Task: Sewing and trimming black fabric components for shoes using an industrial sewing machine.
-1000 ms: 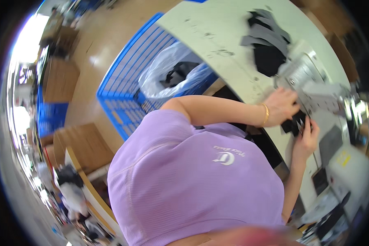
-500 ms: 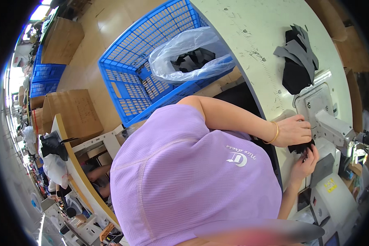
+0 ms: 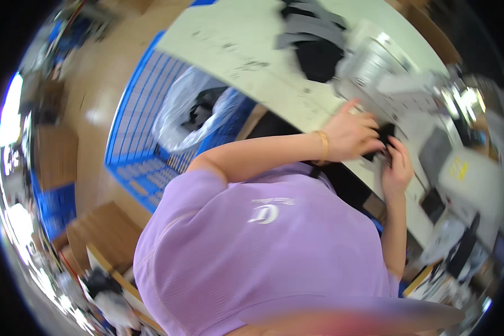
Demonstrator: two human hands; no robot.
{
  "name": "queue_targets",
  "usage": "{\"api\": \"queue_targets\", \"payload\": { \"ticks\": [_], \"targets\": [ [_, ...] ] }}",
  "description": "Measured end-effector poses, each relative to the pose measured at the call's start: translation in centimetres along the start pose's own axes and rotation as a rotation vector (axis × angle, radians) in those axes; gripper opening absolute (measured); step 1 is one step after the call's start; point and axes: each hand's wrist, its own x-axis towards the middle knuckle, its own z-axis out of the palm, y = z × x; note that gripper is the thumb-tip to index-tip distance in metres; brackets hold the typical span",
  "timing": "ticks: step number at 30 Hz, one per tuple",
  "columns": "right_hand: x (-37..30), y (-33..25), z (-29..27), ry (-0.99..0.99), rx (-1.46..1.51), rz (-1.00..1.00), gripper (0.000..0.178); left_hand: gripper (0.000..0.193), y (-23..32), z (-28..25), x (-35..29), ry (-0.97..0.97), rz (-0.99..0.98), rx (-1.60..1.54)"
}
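My left hand point(image 3: 353, 134), with a gold bracelet at its wrist, has its lower fingers on a small black fabric piece point(image 3: 384, 133) while one finger sticks up. My right hand point(image 3: 396, 163) pinches the same piece from the other side. Between the two hands the piece is partly hidden by fingers. Both hands are over the pale table, at the near side of a white sewing machine point(image 3: 403, 92), whose far end is blurred. Beyond my left hand, a pile of black and grey cut fabric pieces point(image 3: 318, 56) lies on the table point(image 3: 235, 42).
A blue plastic crate point(image 3: 130, 120) stands left of the table, holding a clear plastic bag point(image 3: 171, 115) with dark scraps. Cardboard boxes point(image 3: 109, 235) are at the far left. A white rounded machine part point(image 3: 470, 176) with a yellow mark sits right of my right hand.
My view has turned and shifted, so table, crate and machine appear elsewhere in the picture. Both hands with the black fabric piece are now nearer the table's front edge, away from the machine's needle end.
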Motion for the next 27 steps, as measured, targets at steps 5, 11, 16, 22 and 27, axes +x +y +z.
{"api": "queue_targets", "payload": {
  "ticks": [5,11,16,22,27],
  "targets": [
    [-1.3,1.3,-3.2,0.101,0.082,0.246,0.018,0.020,-0.2,0.8,0.4,-0.026,0.077,0.136],
    [-2.9,1.7,-5.9,0.496,0.605,0.975,0.010,0.024,0.5,0.3,0.8,-0.059,0.057,0.093],
    [-2.7,0.6,-4.6,0.452,1.198,1.088,0.015,0.034,1.6,-1.5,1.6,0.231,0.113,0.046],
    [-1.1,-3.4,-0.7,0.218,1.831,0.857,0.027,0.029,5.5,-2.8,5.3,0.053,-0.180,-0.648],
    [0.5,-5.5,-0.2,0.237,1.858,0.970,0.021,0.017,4.2,-2.9,5.6,-0.247,-0.399,-0.973]
  ]
}}
